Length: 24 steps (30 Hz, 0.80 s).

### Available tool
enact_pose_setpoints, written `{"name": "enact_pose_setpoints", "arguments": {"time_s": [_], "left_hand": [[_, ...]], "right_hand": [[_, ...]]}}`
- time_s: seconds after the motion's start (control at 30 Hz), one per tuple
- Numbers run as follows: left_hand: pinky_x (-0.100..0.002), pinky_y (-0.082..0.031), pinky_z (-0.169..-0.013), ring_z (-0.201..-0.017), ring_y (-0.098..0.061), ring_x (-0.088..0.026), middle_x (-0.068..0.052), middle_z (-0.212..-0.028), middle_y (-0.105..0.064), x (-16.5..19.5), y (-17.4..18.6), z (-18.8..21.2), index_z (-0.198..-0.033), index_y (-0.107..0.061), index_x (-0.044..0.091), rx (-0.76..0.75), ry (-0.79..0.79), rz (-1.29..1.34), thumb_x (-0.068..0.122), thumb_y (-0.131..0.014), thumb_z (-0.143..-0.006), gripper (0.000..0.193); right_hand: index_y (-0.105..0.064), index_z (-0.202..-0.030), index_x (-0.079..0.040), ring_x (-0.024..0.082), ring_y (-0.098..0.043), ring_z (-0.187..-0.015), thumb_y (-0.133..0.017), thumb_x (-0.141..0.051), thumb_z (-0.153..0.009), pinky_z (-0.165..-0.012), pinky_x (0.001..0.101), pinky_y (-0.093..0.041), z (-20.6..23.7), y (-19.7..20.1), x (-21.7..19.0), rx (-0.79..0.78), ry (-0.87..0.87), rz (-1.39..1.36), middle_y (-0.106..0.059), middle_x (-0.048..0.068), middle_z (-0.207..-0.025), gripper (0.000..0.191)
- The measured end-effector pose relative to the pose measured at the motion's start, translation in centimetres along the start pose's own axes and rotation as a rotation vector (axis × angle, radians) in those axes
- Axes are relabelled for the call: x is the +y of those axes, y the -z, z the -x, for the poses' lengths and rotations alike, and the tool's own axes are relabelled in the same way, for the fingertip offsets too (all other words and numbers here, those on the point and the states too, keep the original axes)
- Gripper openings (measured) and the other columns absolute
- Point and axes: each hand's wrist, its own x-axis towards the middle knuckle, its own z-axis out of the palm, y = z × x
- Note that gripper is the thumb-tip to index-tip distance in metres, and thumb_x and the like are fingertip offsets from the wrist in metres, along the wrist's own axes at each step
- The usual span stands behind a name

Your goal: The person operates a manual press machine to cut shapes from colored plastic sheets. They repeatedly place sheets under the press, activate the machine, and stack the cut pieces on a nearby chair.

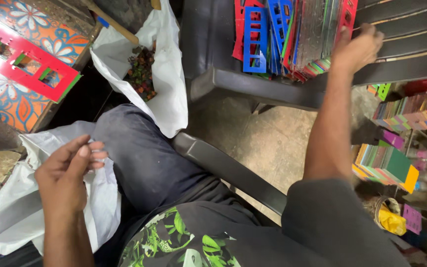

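My right hand (359, 48) reaches out to the dark plastic chair (253, 84) ahead and grips a thin red cut-out panel (347, 17) at the right end of a leaning row of coloured panels (292, 37). My left hand (67, 173) hovers over my lap at the lower left with fingers loosely curled. Its fingertips touch the edge of a white plastic sheet (11, 217) draped beside my dark trouser leg (144, 158). Nothing sits in the left hand.
A white bag (166, 74) with small coloured scraps (142, 71) lies open ahead. A red cut-out frame (30, 64) rests on a flower-patterned surface (11, 96) at the left. Stacks of coloured sheets (389, 165) stand at the right. A dark chair arm (228, 170) crosses the middle.
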Motion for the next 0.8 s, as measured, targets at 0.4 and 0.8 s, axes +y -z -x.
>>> {"name": "enact_pose_setpoints", "arguments": {"time_s": [0.4,0.8], "left_hand": [[-0.029,-0.058,-0.076,-0.091,-0.074,-0.018,-0.016,-0.11,-0.077,-0.6,2.6,6.0,-0.13,-0.065,-0.006,0.117,-0.028,-0.001,0.009,-0.065,-0.1,0.034],[-0.027,-0.058,-0.072,-0.086,-0.075,-0.015,-0.012,-0.105,-0.078,-0.5,7.3,8.9,-0.129,-0.066,-0.004,0.316,-0.051,0.065,0.012,-0.067,-0.098,0.035]], "right_hand": [[-0.06,-0.13,-0.001,0.041,-0.064,-0.109,-0.09,-0.043,-0.086,-0.087,0.0474,-0.052,13.6,6.9,-41.1,-0.575,0.692,-0.929,-0.067,0.019,-0.12,0.068],[-0.054,-0.128,0.006,0.043,-0.069,-0.101,-0.09,-0.058,-0.072,-0.085,0.0493,-0.056,21.7,8.0,-56.0,-0.956,0.886,-0.584,-0.067,0.028,-0.111,0.093]]}}
